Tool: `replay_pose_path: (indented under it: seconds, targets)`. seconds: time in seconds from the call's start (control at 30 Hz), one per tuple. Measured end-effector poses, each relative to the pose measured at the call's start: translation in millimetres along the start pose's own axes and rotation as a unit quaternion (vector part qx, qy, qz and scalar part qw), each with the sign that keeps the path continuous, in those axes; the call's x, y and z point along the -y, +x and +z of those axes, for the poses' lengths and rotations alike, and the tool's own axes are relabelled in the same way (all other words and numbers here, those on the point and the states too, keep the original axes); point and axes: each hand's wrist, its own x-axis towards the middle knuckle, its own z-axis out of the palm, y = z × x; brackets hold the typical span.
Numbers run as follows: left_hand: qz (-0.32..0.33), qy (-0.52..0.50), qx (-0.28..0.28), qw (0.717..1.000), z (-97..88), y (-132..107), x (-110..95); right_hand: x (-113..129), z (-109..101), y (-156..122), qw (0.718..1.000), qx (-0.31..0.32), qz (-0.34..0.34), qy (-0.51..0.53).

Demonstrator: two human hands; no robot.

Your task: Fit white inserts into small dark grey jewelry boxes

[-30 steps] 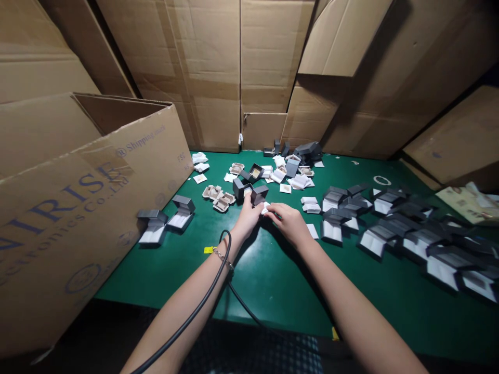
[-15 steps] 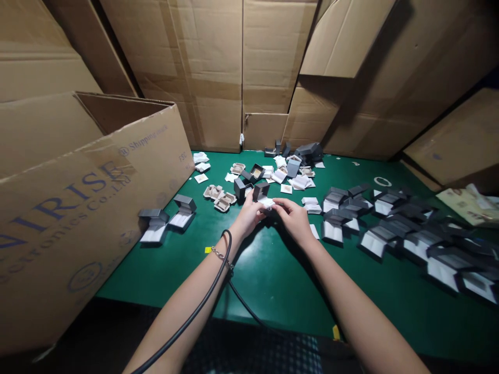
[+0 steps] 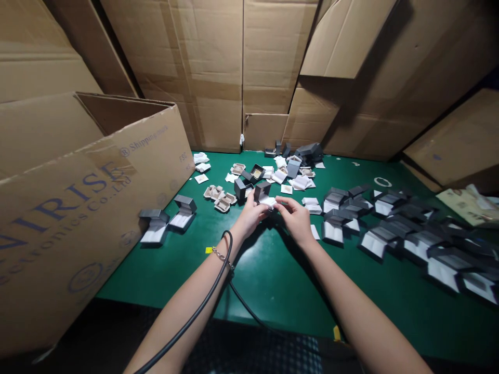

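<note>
Over the middle of the green table (image 3: 273, 280), my left hand (image 3: 249, 215) is closed around a small dark hinged gift box (image 3: 262, 191), its lid standing up. A white insert (image 3: 270, 201) shows at the box's opening. The fingers of my right hand (image 3: 293, 215) pinch the insert's right edge; whether it sits fully inside the box I cannot tell. Just behind my left hand stands another dark box (image 3: 239, 190). Folded pale card inserts (image 3: 224, 201) lie to the left of it.
A large carton (image 3: 156, 156) stands at the left, with two opened boxes (image 3: 182, 214) beside it. Many opened dark boxes (image 3: 417, 244) fill the right side. White inserts (image 3: 302, 182) are scattered at the back. A black cable (image 3: 195, 311) loops over my left wrist.
Both hands have shifted very slightly to the right with the box and insert. The things on the table lie as before.
</note>
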Motion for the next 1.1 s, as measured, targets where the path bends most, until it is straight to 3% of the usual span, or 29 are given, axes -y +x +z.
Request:
replay_pose_path:
  seconds: [0.7, 1.1]
  targets:
    - [0.007, -0.004, -0.008, 1.000, -2.3, 3.9, 5.0, -2.6, 1.0, -0.2, 0.999, 0.013, -0.019, -0.023]
    - [0.109, -0.041, 0.003, 0.993, -3.0, 5.1, 5.8, -2.5, 3.7, -1.4, 0.999, -0.004, -0.047, 0.002]
